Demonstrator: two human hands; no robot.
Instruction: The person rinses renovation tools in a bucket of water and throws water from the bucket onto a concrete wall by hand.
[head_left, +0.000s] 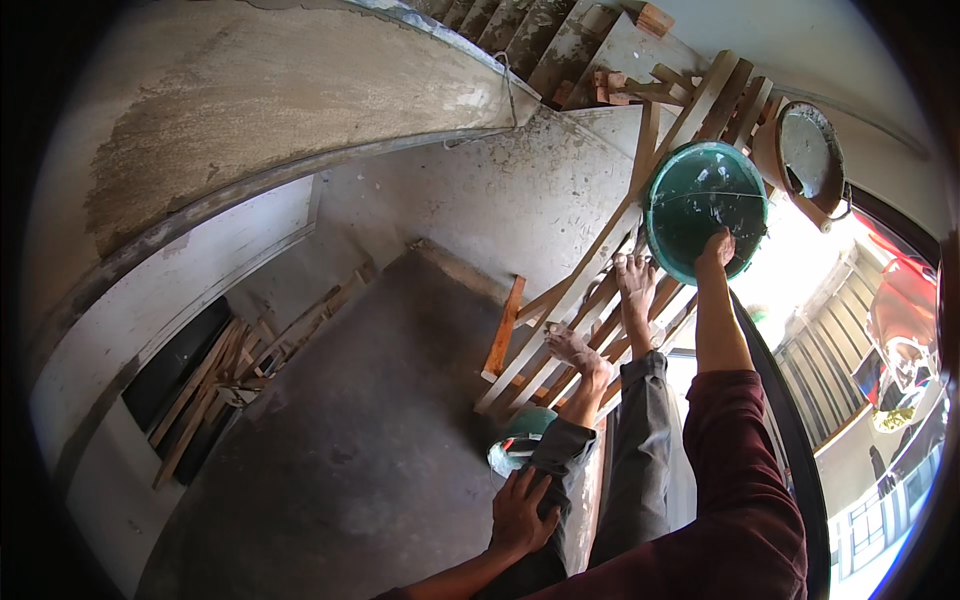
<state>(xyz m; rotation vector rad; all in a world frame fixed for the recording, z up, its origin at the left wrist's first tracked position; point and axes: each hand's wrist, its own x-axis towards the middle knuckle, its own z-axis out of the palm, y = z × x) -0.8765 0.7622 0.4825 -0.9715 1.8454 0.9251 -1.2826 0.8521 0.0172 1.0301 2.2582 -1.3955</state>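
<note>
My right hand (718, 249) reaches over the rim into a large green plastic bucket (657, 225) with a thin wire handle across its mouth. Its fingertips are lost in the dark interior, so whether they grasp anything is unclear. My left hand (523, 511) lies with fingers spread on my left trouser leg (564, 454) and holds nothing. Both bare feet stand on a slatted wooden scaffold (525, 360); the big bucket sits at its farther part. Below the planks, near my left knee, is a smaller green bucket (531, 424) with something red and white inside.
A worn metal basin (811, 157) leans beyond the bucket. Bricks (611, 84) and concrete stairs (517, 37) are at the top. The concrete floor (360, 450) lies lower on the left, with stacked timber (202, 405) by the wall. A bright window with bars (821, 360) borders the right.
</note>
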